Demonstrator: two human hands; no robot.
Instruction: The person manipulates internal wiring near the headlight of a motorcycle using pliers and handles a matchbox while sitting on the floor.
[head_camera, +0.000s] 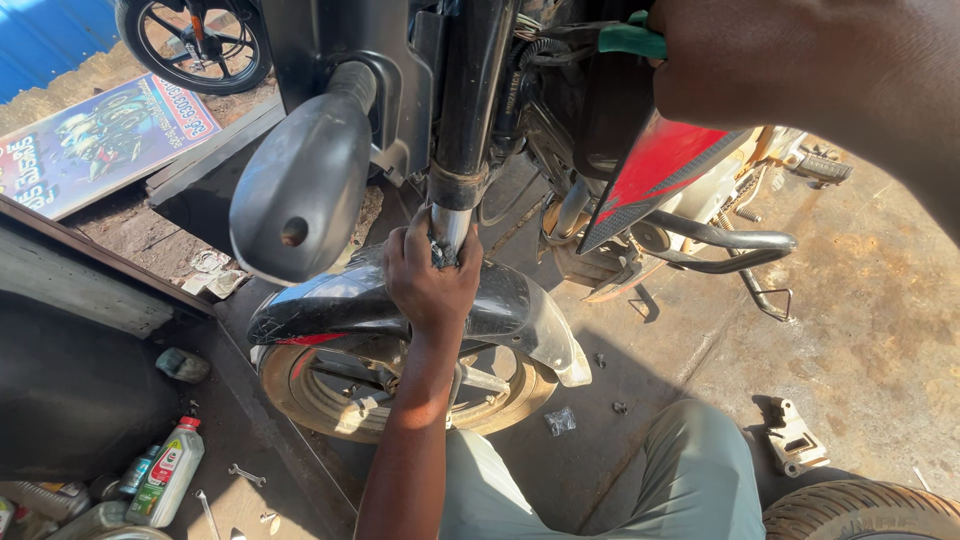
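— Fingers are wrapping tight round the chrome fork tube (449, 228), see? The left hand (430, 275) is reaching up from below, forearm running straight and long over the front wheel (330, 385).

— And the right hand (760, 60)?

— It is hovering close to the camera, top right, closing on a tool with a green handle (632, 40) that is sticking out leftward toward the frame. How the fingers are sitting underneath, I cannot tell.

— Which way is the fork running?

— Nearly upright, its long axis leaning slightly as it is passing down through the glossy black mudguard (500, 300), which is curving over the dusty tyre. A rounded grey indicator (300, 190) is jutting out just beside it, smooth plastic. A red side panel (650, 175) is slanting down to the right.
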